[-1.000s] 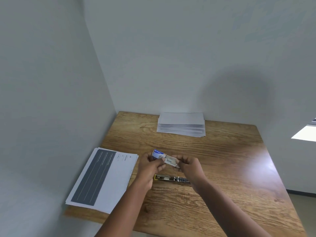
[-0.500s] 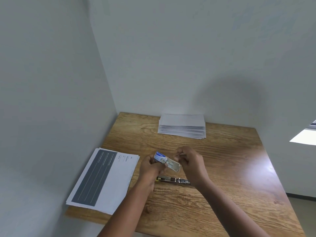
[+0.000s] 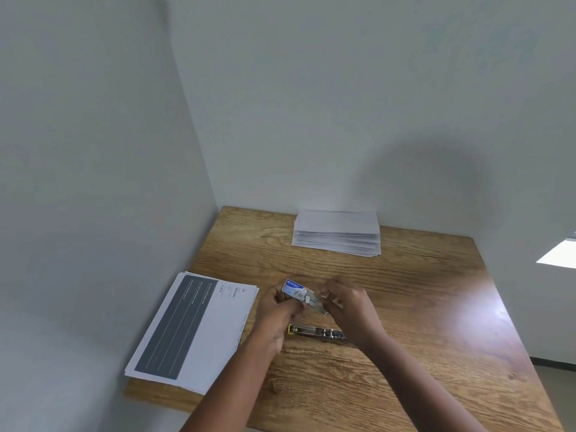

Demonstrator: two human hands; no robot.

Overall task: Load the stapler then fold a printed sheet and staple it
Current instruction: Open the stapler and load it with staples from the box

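Holding a blue staple box [image 3: 294, 287] above the table [image 3: 436, 307], the left hand [image 3: 277, 310] gripped its outer end. The right hand [image 3: 349, 304] pinched the pulled-out tray, possibly a staple strip; too small to tell. The stapler [image 3: 314, 331] lay open beneath. Printed sheets [image 3: 193, 328] lay left; folded stack [image 3: 338, 232] behind.
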